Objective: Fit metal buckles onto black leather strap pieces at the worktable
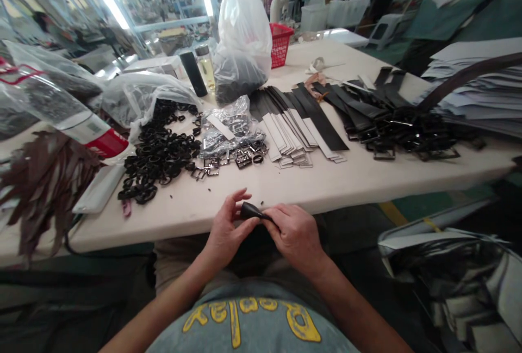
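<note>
Just over the table's front edge, a short black strap [250, 210] is bent between my two hands. My right hand [297, 232] is closed, pinching one narrowed end with thumb and fingers. The wider end lies in my left hand [228, 228], thumb against it and fingers curved behind, the index finger raised. Beyond my hands are loose metal buckles [243, 158] and a clear plastic bag of buckles [232, 127]. A heap of small black loops [161, 152] lies to the left. Black straps with white backing [291, 130] are stacked to the right.
Brown strips [44, 184] hang over the left edge beside a plastic bottle [61, 105]. A filled white bag [242, 32] and a red basket [280, 44] stand farther back. Buckled black straps [408, 130] and piled sheets [481, 86] lie right. A bin [440, 233] is below.
</note>
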Demonstrator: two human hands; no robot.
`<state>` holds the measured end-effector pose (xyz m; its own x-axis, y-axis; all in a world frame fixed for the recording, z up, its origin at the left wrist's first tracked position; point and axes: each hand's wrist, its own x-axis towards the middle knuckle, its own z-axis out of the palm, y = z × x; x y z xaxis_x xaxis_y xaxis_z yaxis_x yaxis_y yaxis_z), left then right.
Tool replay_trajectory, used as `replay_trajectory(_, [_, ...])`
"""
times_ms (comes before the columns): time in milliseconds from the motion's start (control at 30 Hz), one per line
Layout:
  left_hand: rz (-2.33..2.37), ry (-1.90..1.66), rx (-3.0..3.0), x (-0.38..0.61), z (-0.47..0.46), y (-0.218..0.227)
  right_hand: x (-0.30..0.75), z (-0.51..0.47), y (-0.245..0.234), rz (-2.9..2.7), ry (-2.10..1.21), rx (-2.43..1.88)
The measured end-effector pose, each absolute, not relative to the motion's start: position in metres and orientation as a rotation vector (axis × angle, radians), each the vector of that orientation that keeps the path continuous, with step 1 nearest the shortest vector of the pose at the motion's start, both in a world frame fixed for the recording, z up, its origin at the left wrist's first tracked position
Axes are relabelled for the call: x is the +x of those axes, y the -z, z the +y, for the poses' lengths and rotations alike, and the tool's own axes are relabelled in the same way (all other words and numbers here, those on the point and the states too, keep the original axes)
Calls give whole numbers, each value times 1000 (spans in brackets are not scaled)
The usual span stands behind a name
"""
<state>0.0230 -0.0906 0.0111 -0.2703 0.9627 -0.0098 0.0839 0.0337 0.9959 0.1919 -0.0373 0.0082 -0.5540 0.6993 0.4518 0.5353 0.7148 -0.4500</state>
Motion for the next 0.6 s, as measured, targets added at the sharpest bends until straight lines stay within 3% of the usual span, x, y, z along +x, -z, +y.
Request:
replay_trajectory(167, [1534, -1133, 1691, 16, -84, -23, 191, -39, -9, -2317, -273, -857])
replay_trajectory(400, [1412, -1255, 1638, 21, -86, -38, 197, -36, -9, -2262, -320, -884])
replay_trajectory(600, [1079, -885, 1626, 19, -72, -59, 221, -5, 0, -2110, -154, -1101])
